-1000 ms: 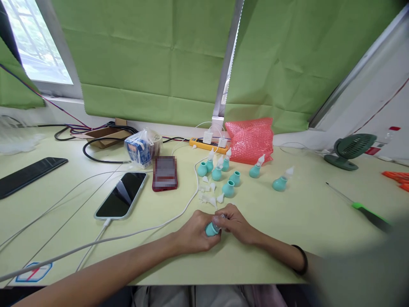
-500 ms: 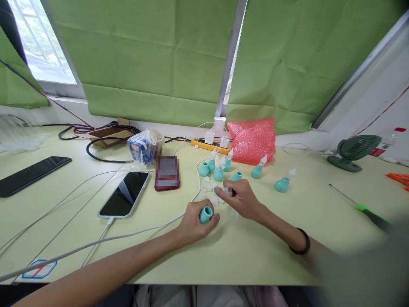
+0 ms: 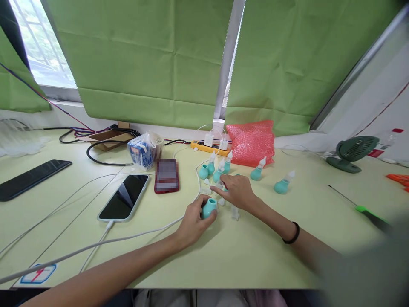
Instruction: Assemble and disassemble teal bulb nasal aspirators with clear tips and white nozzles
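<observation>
My left hand is closed around a teal rubber bulb with its open mouth facing up, resting on the pale yellow desk. My right hand reaches over the small white tips lying just beyond it; its fingers are curled down among them, and what they pinch is too small to make out. One clear tip lies beside the right wrist. Behind stand several teal bulbs with white tips fitted, and two more sit at the right.
A white phone on a cable and a red phone lie to the left. A black phone is at far left. A pink bubble-wrap bag, an orange power strip, a green fan and a green screwdriver are also on the desk.
My hands have parted: the right one left the bulb and moved forward to the loose white tips. The left hand shifted forward with the bulb, turning its mouth upward.
</observation>
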Tool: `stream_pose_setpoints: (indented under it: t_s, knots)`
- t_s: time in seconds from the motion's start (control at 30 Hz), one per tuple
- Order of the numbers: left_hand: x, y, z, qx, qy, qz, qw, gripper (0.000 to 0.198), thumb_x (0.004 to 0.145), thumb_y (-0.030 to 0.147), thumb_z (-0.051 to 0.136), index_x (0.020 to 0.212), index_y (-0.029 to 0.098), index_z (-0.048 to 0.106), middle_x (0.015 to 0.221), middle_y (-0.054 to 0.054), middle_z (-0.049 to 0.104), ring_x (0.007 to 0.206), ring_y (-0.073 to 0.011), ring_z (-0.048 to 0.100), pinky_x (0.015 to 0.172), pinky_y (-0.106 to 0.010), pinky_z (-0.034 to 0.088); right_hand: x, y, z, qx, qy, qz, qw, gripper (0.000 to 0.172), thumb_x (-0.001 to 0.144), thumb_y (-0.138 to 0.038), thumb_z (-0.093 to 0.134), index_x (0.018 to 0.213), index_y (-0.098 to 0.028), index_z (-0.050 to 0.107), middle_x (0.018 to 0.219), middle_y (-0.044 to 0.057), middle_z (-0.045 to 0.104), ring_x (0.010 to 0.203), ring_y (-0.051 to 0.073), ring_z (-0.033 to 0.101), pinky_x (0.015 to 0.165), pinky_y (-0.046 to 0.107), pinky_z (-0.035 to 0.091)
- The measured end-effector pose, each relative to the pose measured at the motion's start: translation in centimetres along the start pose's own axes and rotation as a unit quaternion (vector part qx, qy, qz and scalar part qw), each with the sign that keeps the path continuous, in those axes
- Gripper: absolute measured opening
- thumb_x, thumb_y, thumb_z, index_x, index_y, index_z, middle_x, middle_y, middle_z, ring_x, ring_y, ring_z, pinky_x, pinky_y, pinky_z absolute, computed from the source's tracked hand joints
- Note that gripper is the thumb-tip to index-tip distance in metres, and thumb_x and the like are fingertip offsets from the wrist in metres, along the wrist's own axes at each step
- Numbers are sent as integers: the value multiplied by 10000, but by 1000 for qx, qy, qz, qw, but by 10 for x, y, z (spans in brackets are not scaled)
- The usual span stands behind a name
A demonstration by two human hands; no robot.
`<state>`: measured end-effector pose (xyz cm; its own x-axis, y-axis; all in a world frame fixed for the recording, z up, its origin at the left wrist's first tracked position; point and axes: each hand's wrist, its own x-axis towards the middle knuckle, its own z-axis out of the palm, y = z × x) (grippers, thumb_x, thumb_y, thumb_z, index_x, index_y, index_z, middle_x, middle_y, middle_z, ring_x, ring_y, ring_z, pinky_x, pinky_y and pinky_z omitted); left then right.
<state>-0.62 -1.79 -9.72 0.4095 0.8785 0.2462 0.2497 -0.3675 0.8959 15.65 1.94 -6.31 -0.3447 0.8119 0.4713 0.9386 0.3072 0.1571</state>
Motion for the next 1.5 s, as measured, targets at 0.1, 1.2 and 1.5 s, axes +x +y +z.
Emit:
stream_pose_setpoints:
  t_s: [0.1, 1.2, 1.5]
  knots:
    - [1, -1, 1, -16, 13, 1, 1000, 188, 696, 257, 515, 853, 175, 451, 797, -5, 499, 723, -131, 471, 577, -205, 400, -1, 2, 0, 41, 6, 7, 999, 389, 786, -486, 367, 718, -146, 545, 603, 50, 597, 525, 148, 514, 472, 248, 212]
    - [5, -6, 4, -79, 10, -18, 997, 140, 680, 116, 439, 804, 165, 483, 790, -26, 500, 752, -137, 494, 599, -223, 432, 7, 72, -32, 63, -45, 124, 989, 451, 724, -556, 389, 846, -167, 583, 568, 31, 571, 564, 172, 513, 481, 239, 289]
    - [1, -2, 1, -57, 23, 19, 998, 140, 681, 97, 423, 773, 168, 501, 810, -25, 503, 788, -142, 479, 686, -248, 438, 57, 46, -1, 184, -50, 77, 979, 332, 762, -417, 402, 578, -153, 481, 565, 25, 525, 513, 118, 447, 469, 217, 282]
